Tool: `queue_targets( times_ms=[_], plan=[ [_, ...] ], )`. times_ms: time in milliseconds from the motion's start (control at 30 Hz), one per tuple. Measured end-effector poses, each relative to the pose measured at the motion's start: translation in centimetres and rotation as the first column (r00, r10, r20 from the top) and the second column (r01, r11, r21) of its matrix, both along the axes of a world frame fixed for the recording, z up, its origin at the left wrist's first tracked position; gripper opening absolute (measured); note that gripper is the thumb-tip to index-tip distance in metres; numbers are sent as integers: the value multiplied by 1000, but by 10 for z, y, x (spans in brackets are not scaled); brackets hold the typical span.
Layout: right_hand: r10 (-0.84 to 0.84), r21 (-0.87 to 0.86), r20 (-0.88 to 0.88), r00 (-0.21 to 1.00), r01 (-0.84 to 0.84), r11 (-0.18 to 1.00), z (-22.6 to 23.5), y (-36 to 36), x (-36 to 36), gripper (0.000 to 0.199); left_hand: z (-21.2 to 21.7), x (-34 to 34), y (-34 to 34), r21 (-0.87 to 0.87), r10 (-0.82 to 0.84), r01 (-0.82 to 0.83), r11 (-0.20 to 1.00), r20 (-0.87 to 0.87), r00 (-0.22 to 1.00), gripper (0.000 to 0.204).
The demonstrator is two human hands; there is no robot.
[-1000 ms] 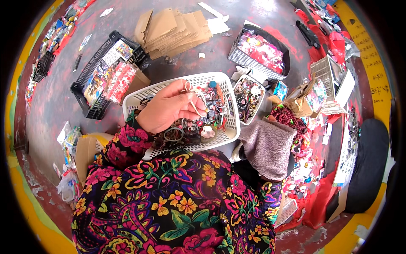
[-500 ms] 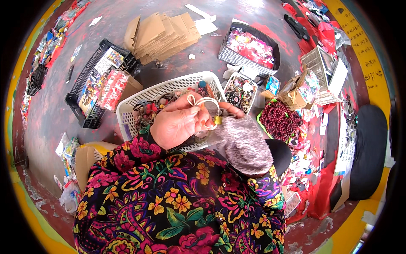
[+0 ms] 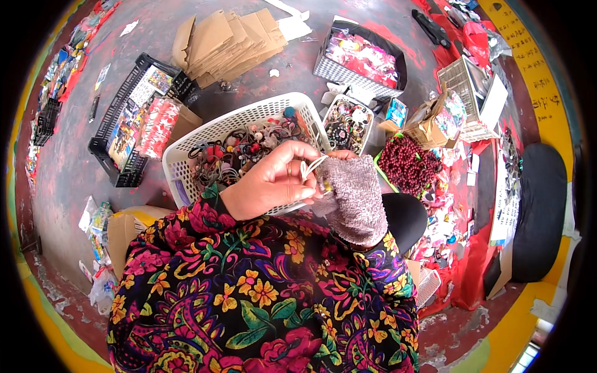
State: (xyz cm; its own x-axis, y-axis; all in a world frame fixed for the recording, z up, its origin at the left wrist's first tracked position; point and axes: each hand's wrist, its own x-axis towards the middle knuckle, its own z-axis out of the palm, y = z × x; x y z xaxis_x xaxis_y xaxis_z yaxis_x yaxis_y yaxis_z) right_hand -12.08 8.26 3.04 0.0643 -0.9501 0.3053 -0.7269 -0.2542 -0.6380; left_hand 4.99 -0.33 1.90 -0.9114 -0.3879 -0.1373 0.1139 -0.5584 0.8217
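A white elastic hair tie [image 3: 308, 168] with a small yellow charm is between my hands, over the near right side of a white perforated basket [image 3: 177, 163]. The thumb and fingers of my left hand [image 3: 273, 180] are closed on its loops, and a ring shows on one finger. A fuzzy mauve-grey cover [image 3: 356, 199] wraps most of my right hand [image 3: 342, 154]. Its bare fingertips, bent at the far end of the cover, pinch the tie from the other side. In the basket, many dark and coloured hair ties [image 3: 239, 144] lie tangled.
Beyond stand a smaller basket of hair ties [image 3: 347, 126], a green-rimmed tray of dark red beads [image 3: 410, 165] and a crate of pink pieces [image 3: 364, 59]. A black crate [image 3: 115, 149] is at the left, flattened cardboard [image 3: 230, 46] behind. Packaging [image 3: 438, 230] litters the right.
The wide open loop of the hair tie is now drawn together into narrow strands. My hands have come closer, and my left hand has turned, its back now more visible.
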Motion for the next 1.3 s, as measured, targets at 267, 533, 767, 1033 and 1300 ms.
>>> queue_targets(
  times_ms=[267, 533, 767, 1033, 1300],
  plan=[
    [100, 66, 326, 940, -128, 990, -12, -11, 2, 20, -11, -4, 2, -635, 10, -20, 773, -20, 1000, 52],
    [176, -17, 42, 983, -176, 984, -12, -9, 1, 21, -16, -4, 1, -439, 59, -17, 898, 83, 995, 40],
    [-9, -42, -92, 996, 5, 999, -1, 0, -6, 39, -21, 1, -11, -57, 65, -59, 997, 106, 992, 19],
    [-423, 459, 769, 480, 46, 887, 3, 7, 1, 47, -37, -1, -22, 676, 244, -150, 721, -46, 969, 13],
    [-216, 122, 565, 797, 178, 976, -19, 0, 19, 28, -35, -7, -11, 768, 237, -52, 639, -132, 962, 21]
  ],
)
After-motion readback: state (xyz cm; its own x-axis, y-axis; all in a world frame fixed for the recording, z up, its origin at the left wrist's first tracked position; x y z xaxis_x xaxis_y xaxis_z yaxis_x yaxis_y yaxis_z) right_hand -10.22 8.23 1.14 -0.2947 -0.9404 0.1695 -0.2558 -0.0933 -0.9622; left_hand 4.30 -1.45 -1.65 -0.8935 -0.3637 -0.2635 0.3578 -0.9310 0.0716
